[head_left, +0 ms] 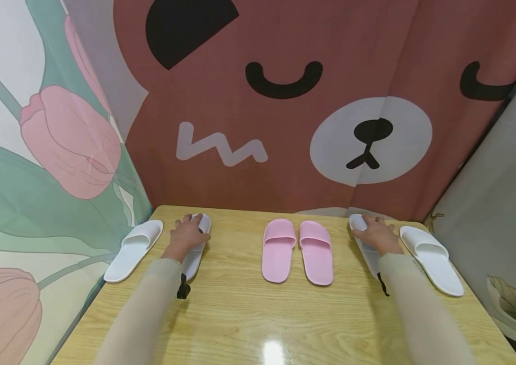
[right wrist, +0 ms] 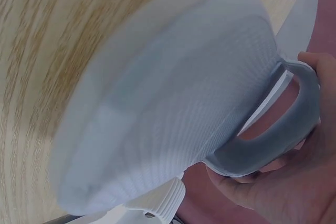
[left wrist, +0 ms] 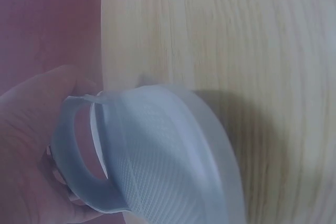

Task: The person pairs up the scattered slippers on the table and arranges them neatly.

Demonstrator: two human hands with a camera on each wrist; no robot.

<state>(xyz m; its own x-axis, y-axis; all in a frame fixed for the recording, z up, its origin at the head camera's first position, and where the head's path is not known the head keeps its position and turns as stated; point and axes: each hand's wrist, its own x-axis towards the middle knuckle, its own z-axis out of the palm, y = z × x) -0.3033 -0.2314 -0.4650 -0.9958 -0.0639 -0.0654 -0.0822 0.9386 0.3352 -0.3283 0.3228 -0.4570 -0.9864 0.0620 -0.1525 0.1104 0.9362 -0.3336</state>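
Near the back left of the table, my left hand (head_left: 188, 235) holds a white slipper (head_left: 195, 262) at its strap. In the left wrist view the fingers wrap over the strap, and the textured insole (left wrist: 163, 156) faces the camera. On the other side my right hand (head_left: 378, 234) grips a second white slipper (head_left: 368, 252) the same way. The right wrist view shows that slipper's sole (right wrist: 157, 108) tilted over the wood, with fingers and thumb around the strap. Each forearm hides part of the slipper below it.
Two pink slippers (head_left: 279, 258) stand side by side at the middle back. One white slipper (head_left: 126, 257) lies at the far left edge, another white slipper (head_left: 438, 266) at the far right. Behind the wooden table (head_left: 240, 314) hangs a bear-print curtain (head_left: 221, 182).
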